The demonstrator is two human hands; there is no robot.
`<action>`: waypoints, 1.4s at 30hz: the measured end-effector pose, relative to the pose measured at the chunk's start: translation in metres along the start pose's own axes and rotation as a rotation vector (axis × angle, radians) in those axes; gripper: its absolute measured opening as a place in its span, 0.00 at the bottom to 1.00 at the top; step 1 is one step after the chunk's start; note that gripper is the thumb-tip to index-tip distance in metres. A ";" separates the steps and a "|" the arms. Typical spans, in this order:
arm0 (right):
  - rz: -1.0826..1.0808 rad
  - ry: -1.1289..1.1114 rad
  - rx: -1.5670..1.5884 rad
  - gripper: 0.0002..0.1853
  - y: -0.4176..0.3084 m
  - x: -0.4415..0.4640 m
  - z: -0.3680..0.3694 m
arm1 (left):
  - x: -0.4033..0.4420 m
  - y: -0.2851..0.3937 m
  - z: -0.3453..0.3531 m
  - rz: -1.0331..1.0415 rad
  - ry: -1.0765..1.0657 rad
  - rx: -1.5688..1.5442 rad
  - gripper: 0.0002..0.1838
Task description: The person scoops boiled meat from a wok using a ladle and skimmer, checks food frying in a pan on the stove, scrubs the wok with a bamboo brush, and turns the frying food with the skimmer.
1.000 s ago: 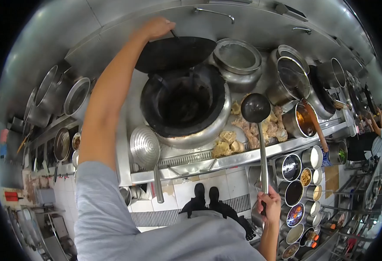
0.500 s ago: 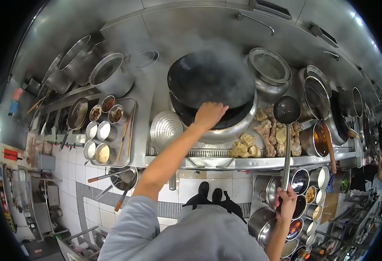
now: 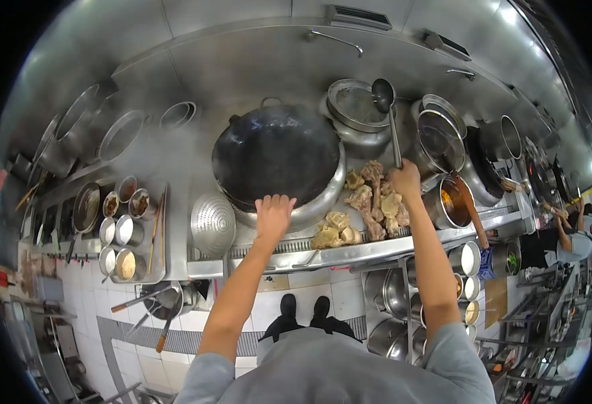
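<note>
The wok (image 3: 275,155) looks to me like dark metal, smooth, with a glossy sheen toward the far side and a duller middle. The ladle (image 3: 383,96) pairs a blackened bowl with a shiny metal handle. Pale metal too, the skimmer (image 3: 213,222) is pierced all over (a soft gleam, nothing mirror-like). Behind, the wall (image 3: 242,73) is satin metal. The floor tiles (image 3: 353,296) are smooth and glossy, the shirt (image 3: 350,370) matt cloth.
</note>
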State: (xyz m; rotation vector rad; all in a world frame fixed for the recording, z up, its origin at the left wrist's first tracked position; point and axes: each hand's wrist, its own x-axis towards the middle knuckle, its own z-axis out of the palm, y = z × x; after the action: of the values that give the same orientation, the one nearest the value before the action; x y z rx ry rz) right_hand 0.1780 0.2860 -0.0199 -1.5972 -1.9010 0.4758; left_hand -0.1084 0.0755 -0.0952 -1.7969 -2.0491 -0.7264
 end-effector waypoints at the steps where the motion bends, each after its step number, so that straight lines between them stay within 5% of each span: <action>1: -0.010 0.025 -0.102 0.17 -0.005 0.014 0.007 | 0.000 0.001 0.000 -0.003 0.000 0.022 0.14; 5: -0.069 0.040 -0.304 0.10 0.002 0.073 0.032 | -0.002 0.000 0.010 0.006 -0.014 0.072 0.15; 7: 0.604 -0.539 0.813 0.05 0.002 0.097 0.018 | -0.003 0.001 0.013 -0.026 -0.044 0.068 0.14; 8: 0.599 -0.549 0.808 0.05 0.005 0.102 0.008 | -0.004 0.004 0.012 -0.050 -0.075 0.052 0.13; 10: 1.011 -0.765 1.549 0.09 0.013 0.108 -0.006 | -0.006 0.010 0.006 -0.082 -0.060 0.075 0.11; 14: 0.799 -0.764 1.484 0.09 0.009 0.071 -0.035 | -0.016 0.020 -0.004 -0.101 0.034 0.082 0.09; 22: 0.891 -0.868 1.446 0.12 0.003 0.007 -0.102 | -0.027 0.039 -0.015 -0.154 0.023 -0.001 0.15; 29: 0.725 -0.995 1.047 0.16 -0.013 -0.052 -0.132 | -0.049 0.053 -0.026 -0.217 -0.028 -0.050 0.20; 42: 0.497 -1.266 0.831 0.15 -0.081 -0.104 -0.033 | -0.086 0.066 -0.050 -0.367 -0.085 -0.115 0.16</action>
State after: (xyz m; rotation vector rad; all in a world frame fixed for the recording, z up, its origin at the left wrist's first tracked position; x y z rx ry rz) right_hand 0.1484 0.1647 0.0328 -1.1597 -1.4919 2.5387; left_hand -0.0346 -0.0180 -0.0902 -1.5463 -2.4759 -0.8954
